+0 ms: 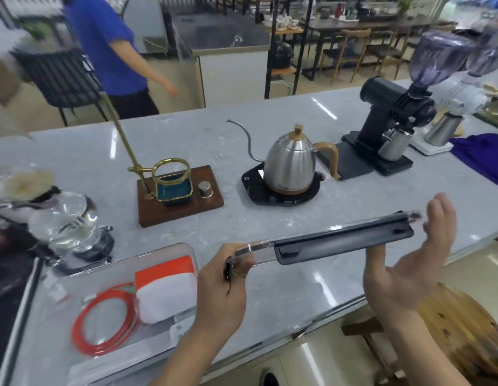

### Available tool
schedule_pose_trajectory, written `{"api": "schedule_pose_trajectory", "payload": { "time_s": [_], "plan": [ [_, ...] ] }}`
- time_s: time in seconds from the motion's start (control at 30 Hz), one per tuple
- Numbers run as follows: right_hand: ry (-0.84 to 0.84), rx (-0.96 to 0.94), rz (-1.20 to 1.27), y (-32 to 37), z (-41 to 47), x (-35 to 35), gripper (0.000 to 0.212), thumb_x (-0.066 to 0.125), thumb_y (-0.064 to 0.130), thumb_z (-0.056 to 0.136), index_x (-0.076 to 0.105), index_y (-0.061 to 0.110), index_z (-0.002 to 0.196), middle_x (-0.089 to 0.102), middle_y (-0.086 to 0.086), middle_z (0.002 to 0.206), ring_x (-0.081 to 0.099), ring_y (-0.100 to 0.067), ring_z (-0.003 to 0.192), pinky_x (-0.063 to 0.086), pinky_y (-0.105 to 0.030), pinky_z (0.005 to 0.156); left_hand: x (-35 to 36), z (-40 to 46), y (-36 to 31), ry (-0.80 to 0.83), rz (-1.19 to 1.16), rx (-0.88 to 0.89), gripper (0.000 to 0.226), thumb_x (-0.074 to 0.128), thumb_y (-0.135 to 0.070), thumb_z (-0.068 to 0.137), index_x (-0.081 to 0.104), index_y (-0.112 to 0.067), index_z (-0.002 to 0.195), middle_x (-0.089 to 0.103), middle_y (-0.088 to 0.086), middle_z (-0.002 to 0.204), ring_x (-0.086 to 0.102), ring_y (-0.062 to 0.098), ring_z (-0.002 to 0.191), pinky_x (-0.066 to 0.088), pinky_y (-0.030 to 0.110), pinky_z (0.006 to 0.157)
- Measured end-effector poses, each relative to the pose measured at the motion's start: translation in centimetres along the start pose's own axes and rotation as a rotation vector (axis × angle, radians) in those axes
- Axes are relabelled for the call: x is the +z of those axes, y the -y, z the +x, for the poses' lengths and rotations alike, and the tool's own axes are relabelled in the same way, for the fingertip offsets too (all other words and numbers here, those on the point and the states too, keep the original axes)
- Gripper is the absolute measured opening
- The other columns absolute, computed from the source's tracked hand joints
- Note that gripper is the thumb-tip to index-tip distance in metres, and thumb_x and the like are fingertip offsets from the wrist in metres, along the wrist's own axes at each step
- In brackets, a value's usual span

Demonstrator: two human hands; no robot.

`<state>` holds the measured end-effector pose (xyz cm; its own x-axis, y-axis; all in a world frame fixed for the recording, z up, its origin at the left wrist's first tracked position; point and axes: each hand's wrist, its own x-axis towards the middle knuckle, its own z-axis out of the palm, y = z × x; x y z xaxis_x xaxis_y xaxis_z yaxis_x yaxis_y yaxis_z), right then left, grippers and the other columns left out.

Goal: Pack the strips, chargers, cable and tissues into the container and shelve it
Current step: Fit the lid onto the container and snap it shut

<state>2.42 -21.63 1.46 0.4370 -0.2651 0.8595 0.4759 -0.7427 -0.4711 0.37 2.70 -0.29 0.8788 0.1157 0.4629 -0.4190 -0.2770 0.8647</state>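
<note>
Holding the clear lid (pixel 326 240) edge-on, your left hand (pixel 222 285) pinches its near corner while your right hand (pixel 409 263) lies flat and open, fingers propping the far end, probably to keep it level for closing. The container (pixel 41 316) sits on the counter to your left, with the red cable (pixel 103 321) and tissues (pixel 167 288) already inside.

The person in the blue top (pixel 103 43) is motion-blurred and cut off by the top edge. The clear plastic container (pixel 47 316) runs past the bottom edge. The round wooden stool seat (pixel 462 332) is cut by the right edge.
</note>
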Motion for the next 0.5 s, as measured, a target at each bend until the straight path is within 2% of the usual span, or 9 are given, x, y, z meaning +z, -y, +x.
{"api": "schedule_pose_trajectory", "payload": {
  "time_s": [0.07,0.13,0.17,0.23,0.3,0.33,0.4,0.47,0.5],
  "plan": [
    [0.013,0.130,0.077,1.1,-0.5,0.3,0.068,0.060,0.023,0.092,0.027,-0.003,0.147,0.033,-0.014,0.153,0.034,-0.037,0.140,0.033,-0.060,0.108,-1.4,-0.5,0.0,-0.032,-0.023,-0.048,0.016,0.050,-0.063,0.093,0.059,-0.050,0.089,0.063,-0.014,0.074,0.052,-0.002,0.062,0.039,0.011,0.059],
    [0.043,0.208,0.191,2.3,-0.9,0.5,0.068,0.057,0.025,0.094,0.024,0.002,0.149,0.034,-0.011,0.152,0.038,-0.033,0.137,0.034,-0.053,0.110,-2.9,-1.1,-0.2,-0.039,-0.046,-0.064,0.007,0.056,-0.050,0.093,0.059,-0.052,0.087,0.067,-0.026,0.080,0.062,-0.007,0.073,0.044,0.005,0.069],
    [0.063,0.240,0.251,2.8,-1.1,0.6,0.068,0.055,0.024,0.094,0.023,0.001,0.150,0.035,-0.013,0.150,0.040,-0.034,0.135,0.034,-0.053,0.110,-3.6,-1.3,-0.4,-0.034,-0.048,-0.065,0.010,0.056,-0.045,0.093,0.059,-0.052,0.087,0.068,-0.028,0.084,0.065,-0.006,0.078,0.044,0.005,0.072],
    [0.104,0.347,0.358,3.8,-1.6,0.6,0.068,0.054,0.027,0.096,0.022,0.002,0.150,0.040,-0.017,0.147,0.045,-0.034,0.133,0.037,-0.057,0.109,-5.2,-2.1,-0.7,-0.021,-0.114,-0.091,0.008,0.056,-0.051,0.094,0.062,-0.050,0.089,0.071,-0.021,0.089,0.072,0.011,0.081,0.049,0.011,0.077],
    [0.143,0.491,0.421,4.9,-1.7,0.5,0.064,0.055,0.040,0.095,0.033,0.009,0.147,0.052,-0.012,0.137,0.053,-0.028,0.126,0.044,-0.049,0.105,-6.5,-2.7,-0.9,-0.036,-0.215,-0.129,0.018,0.056,-0.057,0.092,0.067,-0.042,0.090,0.075,-0.007,0.090,0.073,0.026,0.075,0.054,0.021,0.077],
    [0.169,0.548,0.445,5.4,-1.6,0.5,0.061,0.057,0.045,0.094,0.041,0.011,0.142,0.058,-0.010,0.130,0.058,-0.026,0.119,0.049,-0.044,0.100,-7.0,-3.0,-0.9,-0.052,-0.246,-0.138,0.021,0.058,-0.055,0.092,0.068,-0.037,0.090,0.075,-0.001,0.089,0.073,0.026,0.076,0.055,0.023,0.076],
    [0.238,0.609,0.501,6.3,-1.6,0.5,0.053,0.059,0.050,0.091,0.054,0.012,0.128,0.066,-0.009,0.114,0.065,-0.031,0.104,0.057,-0.038,0.088,-8.3,-3.5,-0.9,-0.085,-0.291,-0.171,0.019,0.061,-0.041,0.094,0.069,-0.027,0.086,0.075,0.006,0.086,0.075,0.023,0.078,0.056,0.022,0.076],
    [0.314,0.618,0.534,7.3,-1.8,0.7,0.047,0.059,0.051,0.091,0.059,0.014,0.120,0.068,-0.008,0.105,0.066,-0.036,0.090,0.057,-0.040,0.079,-9.6,-4.1,-0.7,-0.117,-0.297,-0.217,0.018,0.057,-0.022,0.094,0.070,-0.021,0.082,0.075,0.009,0.082,0.074,0.022,0.075,0.057,0.022,0.073],
    [0.344,0.619,0.543,7.7,-1.9,0.8,0.044,0.059,0.051,0.090,0.061,0.017,0.118,0.068,-0.007,0.101,0.065,-0.035,0.084,0.056,-0.042,0.078,-10.3,-4.3,-0.6,-0.129,-0.299,-0.241,0.020,0.055,-0.019,0.093,0.070,-0.021,0.080,0.075,0.010,0.080,0.074,0.023,0.074,0.057,0.024,0.071]
  ]
}}
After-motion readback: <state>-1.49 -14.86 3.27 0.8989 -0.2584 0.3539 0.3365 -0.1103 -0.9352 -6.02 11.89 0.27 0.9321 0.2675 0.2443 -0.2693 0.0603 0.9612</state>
